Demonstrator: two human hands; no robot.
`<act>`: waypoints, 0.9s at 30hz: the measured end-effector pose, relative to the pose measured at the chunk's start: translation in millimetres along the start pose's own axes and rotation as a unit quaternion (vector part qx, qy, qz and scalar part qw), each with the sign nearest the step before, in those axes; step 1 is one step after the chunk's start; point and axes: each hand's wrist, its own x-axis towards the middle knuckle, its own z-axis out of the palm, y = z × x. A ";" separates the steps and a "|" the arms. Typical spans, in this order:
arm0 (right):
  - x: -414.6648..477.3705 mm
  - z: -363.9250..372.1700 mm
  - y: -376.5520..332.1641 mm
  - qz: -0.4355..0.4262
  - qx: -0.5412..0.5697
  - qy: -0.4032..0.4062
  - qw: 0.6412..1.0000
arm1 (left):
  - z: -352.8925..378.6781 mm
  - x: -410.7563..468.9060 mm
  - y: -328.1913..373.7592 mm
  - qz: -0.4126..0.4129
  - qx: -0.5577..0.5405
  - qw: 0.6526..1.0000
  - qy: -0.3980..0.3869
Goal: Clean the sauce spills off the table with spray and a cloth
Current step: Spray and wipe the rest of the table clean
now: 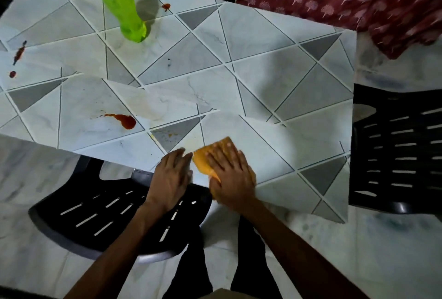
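Fingers (223, 153) straight, right hand (230, 176) on cloth (202, 162)

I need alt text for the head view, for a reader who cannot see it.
A person's right hand presses an orange cloth flat on a tile-patterned table near its front edge; the left hand rests open beside it. Red sauce spills lie to the left, and a green bottle stands at the back. Black chairs stand around the table.
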 end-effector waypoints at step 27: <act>38.0 -12.6 58.8 0.280 0.006 -0.036 0.959 | -17.6 -12.9 -73.6 -0.020 -0.052 0.998 -0.040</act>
